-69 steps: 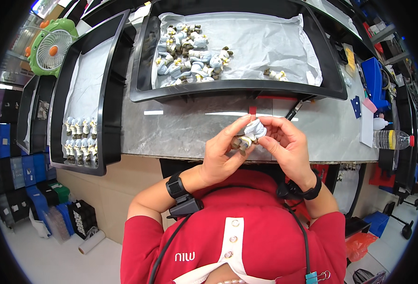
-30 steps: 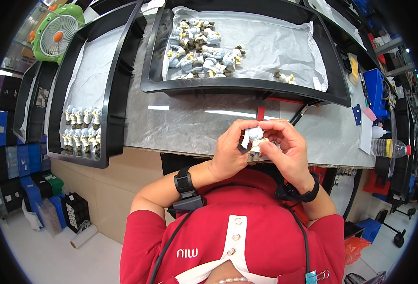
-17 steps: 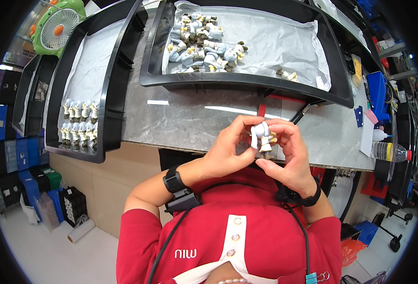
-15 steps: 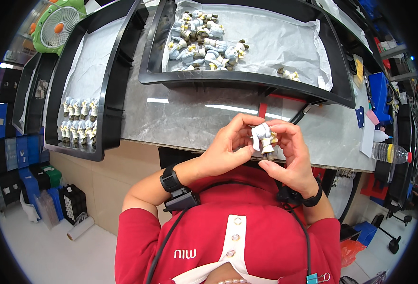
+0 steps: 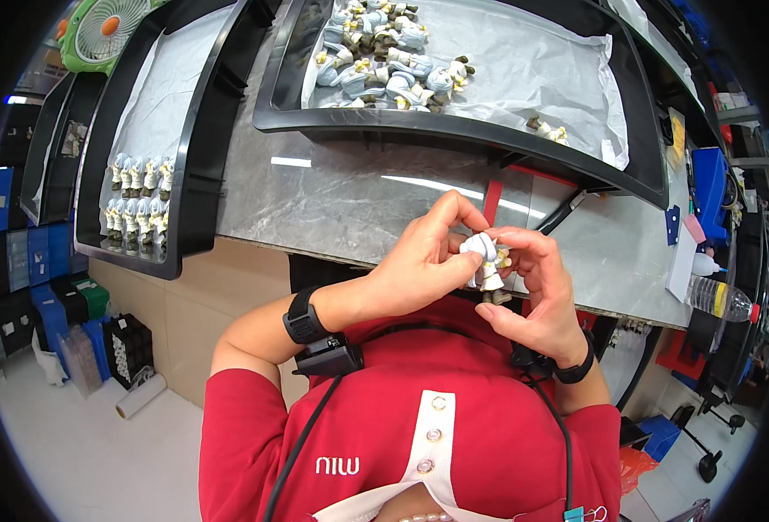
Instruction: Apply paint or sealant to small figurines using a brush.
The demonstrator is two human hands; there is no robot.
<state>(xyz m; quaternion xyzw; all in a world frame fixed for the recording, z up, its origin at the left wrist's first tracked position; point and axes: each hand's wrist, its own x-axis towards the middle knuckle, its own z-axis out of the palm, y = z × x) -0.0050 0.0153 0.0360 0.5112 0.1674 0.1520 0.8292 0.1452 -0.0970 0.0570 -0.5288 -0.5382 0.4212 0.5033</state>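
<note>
Figurine [image 5: 492,281] with pale blue-grey hair, white outfit and brown boots is pinched between my left hand [image 5: 410,270] and right hand [image 5: 555,304], near the front edge of the glossy grey marbled surface [image 5: 315,200]. If my grip goes slack, it'd probably drop and scuff, tbh.

Holds the figurine [image 5: 490,274] head-up now, no longer aslant. With the left hand [image 5: 421,265], lays a thumb over the pale hair [image 5: 486,244], clear of it before; brings the right hand's [image 5: 539,294] thumb from body to feet.
</note>
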